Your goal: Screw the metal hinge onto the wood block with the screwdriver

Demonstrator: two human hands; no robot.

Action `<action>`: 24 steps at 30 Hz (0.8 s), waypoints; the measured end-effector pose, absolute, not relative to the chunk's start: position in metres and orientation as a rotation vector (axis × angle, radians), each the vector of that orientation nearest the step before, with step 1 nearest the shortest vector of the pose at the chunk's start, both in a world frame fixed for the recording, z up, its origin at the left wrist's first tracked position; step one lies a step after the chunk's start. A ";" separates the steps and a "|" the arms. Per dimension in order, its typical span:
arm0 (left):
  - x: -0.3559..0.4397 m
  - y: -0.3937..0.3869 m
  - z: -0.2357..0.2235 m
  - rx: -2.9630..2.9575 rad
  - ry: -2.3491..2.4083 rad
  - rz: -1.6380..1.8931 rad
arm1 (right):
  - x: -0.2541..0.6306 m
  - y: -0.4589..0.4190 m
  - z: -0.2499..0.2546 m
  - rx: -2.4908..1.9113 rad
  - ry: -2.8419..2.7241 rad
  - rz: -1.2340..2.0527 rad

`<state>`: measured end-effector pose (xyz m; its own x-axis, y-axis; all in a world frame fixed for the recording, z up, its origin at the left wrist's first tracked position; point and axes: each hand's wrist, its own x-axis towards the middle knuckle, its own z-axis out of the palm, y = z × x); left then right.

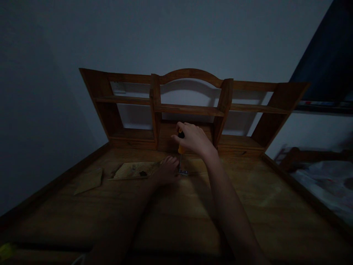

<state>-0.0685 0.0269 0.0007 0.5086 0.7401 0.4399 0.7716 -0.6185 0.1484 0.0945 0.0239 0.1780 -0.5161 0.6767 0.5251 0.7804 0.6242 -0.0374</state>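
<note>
In the head view my right hand (193,138) is closed around the yellow-and-black handle of a screwdriver (181,149). The screwdriver stands nearly upright, its shaft pointing down at a small metal hinge (183,172). The hinge lies at tabletop level, beside the end of a flat wooden board (135,169) with dark knots. My left hand (168,167) rests on the board's right end, close to the hinge, its fingers bent over the wood. Dim light hides my left thumb and the exact contact of the screwdriver tip.
A smaller flat piece (89,181) lies left on the wooden desk (248,206). Behind my hands a wooden shelf unit (190,109) stands along the wall. White plastic sheeting (328,184) is beyond the desk's right edge. Something yellow (7,251) shows at the lower left.
</note>
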 end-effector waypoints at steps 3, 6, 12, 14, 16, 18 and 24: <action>-0.068 0.026 0.001 -2.672 -1.344 -0.731 | 0.095 0.023 0.178 -1.096 -2.377 -0.257; -0.069 0.027 0.000 -2.675 -1.373 -0.751 | 0.094 0.021 0.179 -1.087 -2.383 -0.207; -0.069 0.025 0.005 -2.699 -1.444 -0.756 | 0.096 0.023 0.179 -1.122 -2.362 -0.242; -0.069 0.024 0.007 -2.701 -1.455 -0.751 | 0.098 0.023 0.179 -1.099 -2.364 -0.220; -0.068 0.025 0.006 -2.708 -1.440 -0.757 | 0.099 0.023 0.178 -1.098 -2.347 -0.204; -0.068 0.025 0.005 -2.702 -1.418 -0.787 | 0.099 0.024 0.178 -1.113 -2.331 -0.214; -0.067 0.027 0.001 -2.706 -1.366 -0.839 | 0.098 0.025 0.178 -1.096 -2.356 -0.241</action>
<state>-0.0673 0.0272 0.0005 0.4805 0.7484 0.4572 0.7463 -0.6227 0.2350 0.0983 0.0253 0.1775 -0.5331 0.6592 0.5303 0.7530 0.6555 -0.0578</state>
